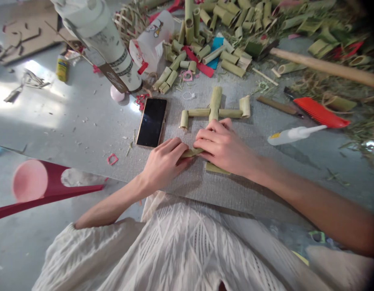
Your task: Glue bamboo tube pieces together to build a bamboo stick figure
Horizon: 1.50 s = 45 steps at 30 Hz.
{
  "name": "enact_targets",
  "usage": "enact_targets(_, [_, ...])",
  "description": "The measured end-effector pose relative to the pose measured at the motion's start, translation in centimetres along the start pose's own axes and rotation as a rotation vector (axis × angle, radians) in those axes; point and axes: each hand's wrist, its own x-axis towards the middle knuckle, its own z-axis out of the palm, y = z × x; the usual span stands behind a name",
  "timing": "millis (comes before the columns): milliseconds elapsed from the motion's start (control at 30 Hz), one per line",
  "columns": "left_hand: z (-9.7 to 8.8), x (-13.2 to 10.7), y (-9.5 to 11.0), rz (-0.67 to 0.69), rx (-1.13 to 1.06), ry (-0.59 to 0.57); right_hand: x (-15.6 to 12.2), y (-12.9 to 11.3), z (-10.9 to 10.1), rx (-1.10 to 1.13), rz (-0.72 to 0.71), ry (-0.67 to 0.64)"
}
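Note:
Several cut bamboo pieces form a figure-like shape (215, 103) on the grey table, with a vertical tube and side arms ending in short tubes. My left hand (167, 159) is closed on one end of a small bamboo piece (191, 152) near the table's front edge. At that piece's other end, the fingers of my right hand (223, 143) are bent over it, just below the figure's middle tube. Another bamboo piece (217, 168) lies partly beneath my right hand. The right fingertips are partly hidden.
A phone (152, 122) lies left of the figure. To the right are a white glue bottle (290, 135), a red-handled tool (322, 113) and a long wooden handle (323, 66). Bamboo offcuts (232, 60) heap up behind. A tall cup (105, 44) stands back left; a pink stool (53, 182) is below.

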Motion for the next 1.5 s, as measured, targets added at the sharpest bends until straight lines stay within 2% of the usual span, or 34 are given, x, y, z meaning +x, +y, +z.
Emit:
enact_targets(233, [-0.1, 0.0, -0.1, 0.014, 0.055, -0.015, 0.1, 0.4, -1.1, 0.029, 0.066, 0.003])
enact_targets(433, [-0.6, -0.5, -0.1, 0.001, 0.042, 0.006, 0.1, 1.4, -2.9, 0.012, 0.067, -0.009])
enact_targets(600, [-1.2, -1.0, -0.2, -0.014, 0.041, 0.013, 0.0, 1.6, -3.3, 0.010, 0.064, -0.030])
enact_targets(800, [-1.3, -1.1, -0.4, 0.001, 0.041, 0.039, -0.1, 1.6, -3.0, 0.008, 0.055, -0.062])
enact_targets(1100, [-1.2, -1.1, -0.6, 0.006, -0.002, 0.008, 0.2, 0.9, -2.9, -0.049, 0.017, -0.143])
enact_targets(1500, [-1.0, -1.1, -0.6, 0.035, -0.008, -0.001, 0.3, 1.3, -1.4, -0.070, -0.056, -0.108])
